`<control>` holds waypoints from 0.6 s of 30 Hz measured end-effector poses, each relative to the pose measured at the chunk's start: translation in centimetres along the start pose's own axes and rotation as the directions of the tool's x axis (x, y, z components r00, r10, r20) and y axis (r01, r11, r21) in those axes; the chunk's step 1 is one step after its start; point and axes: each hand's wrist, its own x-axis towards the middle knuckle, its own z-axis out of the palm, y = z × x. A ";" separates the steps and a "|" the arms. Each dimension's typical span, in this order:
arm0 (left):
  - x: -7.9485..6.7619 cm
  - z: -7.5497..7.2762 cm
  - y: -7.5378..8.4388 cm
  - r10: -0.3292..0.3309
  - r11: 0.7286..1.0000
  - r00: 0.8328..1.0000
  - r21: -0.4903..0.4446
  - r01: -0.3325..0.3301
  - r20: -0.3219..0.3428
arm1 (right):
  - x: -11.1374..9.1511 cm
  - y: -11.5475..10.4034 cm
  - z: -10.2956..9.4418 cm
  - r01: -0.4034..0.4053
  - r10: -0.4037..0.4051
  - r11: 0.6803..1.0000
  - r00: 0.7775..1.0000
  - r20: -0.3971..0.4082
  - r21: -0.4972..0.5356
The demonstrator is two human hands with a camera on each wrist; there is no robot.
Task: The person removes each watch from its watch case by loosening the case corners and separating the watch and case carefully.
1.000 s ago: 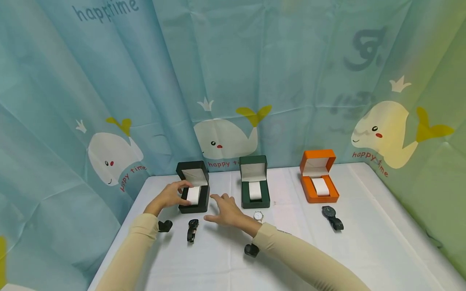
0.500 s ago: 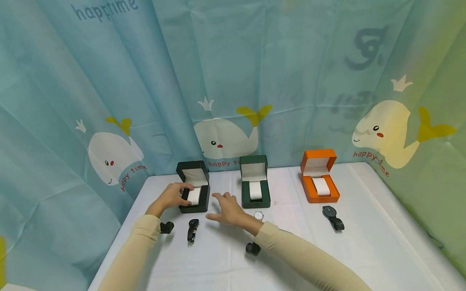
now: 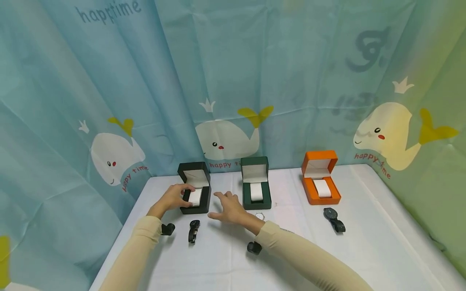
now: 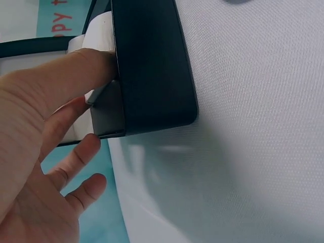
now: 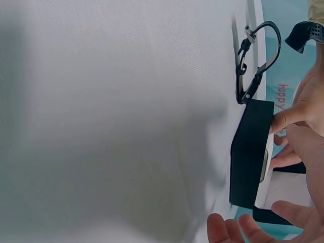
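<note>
At the left of the table, a black watch box [image 3: 206, 205] stands with its lid up and a white cushion [image 3: 195, 197] inside. My left hand [image 3: 172, 198] reaches in from the left and pinches the cushion between thumb and index finger; in the left wrist view its other fingers [image 4: 87, 188] spread outside the box [image 4: 154, 66]. To the box's right, my right hand [image 3: 230, 209] hovers with fingers spread and nothing held, its fingertips near the box's side. In front of the box lies a black-strapped watch [image 3: 194, 231].
A green watch box [image 3: 271, 198] and an orange one [image 3: 309, 193] stand lid up along the back, each with a white cushion. A pale-dialled watch [image 3: 260, 216] is partly behind my right wrist. Another black watch [image 3: 333, 220] lies before the orange box. A curtain [image 3: 225, 60] backs the white table [image 3: 291, 242].
The view shifts slightly. Both hands keep nearly the same place and pose, the left at the cushion and the right beside the black box.
</note>
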 end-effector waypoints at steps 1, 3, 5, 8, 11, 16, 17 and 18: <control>0.0 0.0 0.0 -0.002 1.000 1.000 -0.004 0.002 0.002 | 0.0 0.1 0.0 0.002 -0.002 1.000 1.000 -0.001 -0.004; -0.1 0.1 -0.1 -0.002 1.000 1.000 -0.005 0.002 0.001 | 0.0 0.1 -0.1 0.008 -0.008 1.000 1.000 -0.006 -0.012; -0.1 0.0 -0.1 0.000 1.000 1.000 -0.011 0.000 -0.003 | 0.1 0.2 -0.2 0.013 -0.013 1.000 1.000 -0.016 -0.017; -0.1 0.0 -0.1 0.011 1.000 1.000 -0.014 -0.011 -0.014 | 0.2 0.4 -0.5 0.017 -0.017 1.000 0.999 -0.027 -0.017; -0.1 0.0 -0.1 0.014 1.000 1.000 -0.009 -0.014 -0.019 | 0.3 0.6 -0.6 0.017 -0.018 1.000 0.999 -0.026 -0.017; -0.2 0.1 -0.1 0.021 1.000 1.000 0.006 -0.021 -0.014 | 0.2 0.9 -0.7 0.018 -0.019 0.999 1.000 -0.024 -0.033; -0.3 0.1 -0.1 0.024 1.000 1.000 0.009 -0.024 -0.013 | 0.2 0.9 -0.7 0.017 -0.018 0.999 1.000 -0.023 -0.037; -0.3 0.1 -0.1 0.027 1.000 1.000 0.010 -0.027 -0.014 | 0.2 0.9 -0.7 0.017 -0.018 0.999 1.000 -0.023 -0.041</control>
